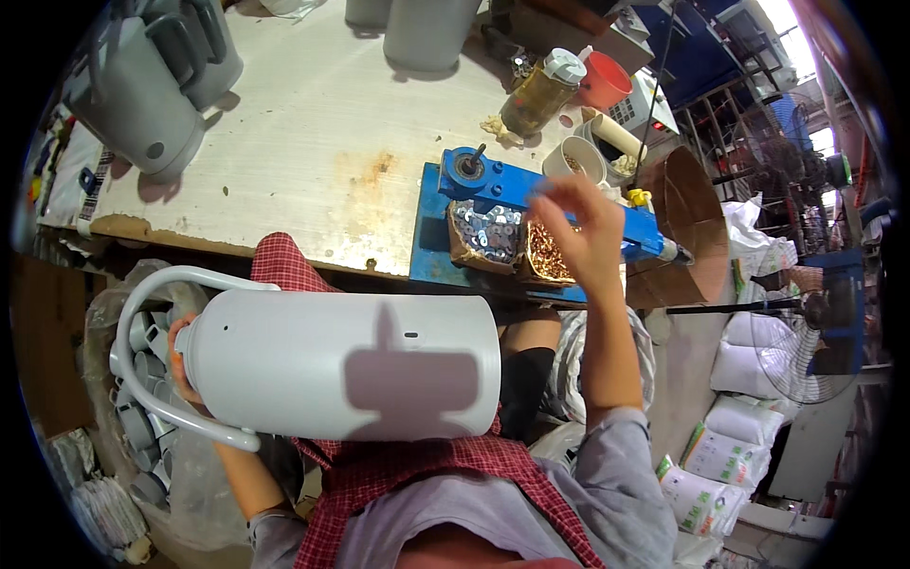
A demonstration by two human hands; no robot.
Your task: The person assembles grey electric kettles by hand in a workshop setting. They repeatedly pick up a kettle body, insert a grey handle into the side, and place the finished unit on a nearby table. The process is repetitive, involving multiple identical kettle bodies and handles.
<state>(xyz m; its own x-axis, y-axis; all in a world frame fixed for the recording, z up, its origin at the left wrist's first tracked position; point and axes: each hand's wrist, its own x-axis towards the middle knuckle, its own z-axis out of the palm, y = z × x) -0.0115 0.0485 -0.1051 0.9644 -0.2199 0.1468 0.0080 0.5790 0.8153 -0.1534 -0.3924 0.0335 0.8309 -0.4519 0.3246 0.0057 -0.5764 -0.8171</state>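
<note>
The step in hand seems to be fetching small hardware for the grey vessel [351, 365], one hand steadying the body while the other is working among the loose parts; that is a judgement, since the pick itself is not showing clearly.

The left hand [181, 365] is wrapping its fingers around the narrow neck end, inside the loop of the curved handle [194, 275], and is keeping a closed hold there. The vessel is lying on its side across the person's lap, stretching from the left hand toward the right forearm, with a small slot [410, 334] facing up.

The right hand [580, 218] is hovering over the near edge of the worktop [313, 133], thumb and forefinger curling toward each other in a partly closed shape. Whether anything tiny is sitting between the tips is not clear. Just below it, a box of copper-coloured pieces [545, 254] is resting, with a box of grey metal pieces [485, 228] to its left and a blue bench tool [502, 185] running behind and beneath the fingers.

The next move is probably calling for a fine pinch by the right hand, while the left is holding the vessel from rolling.
</note>
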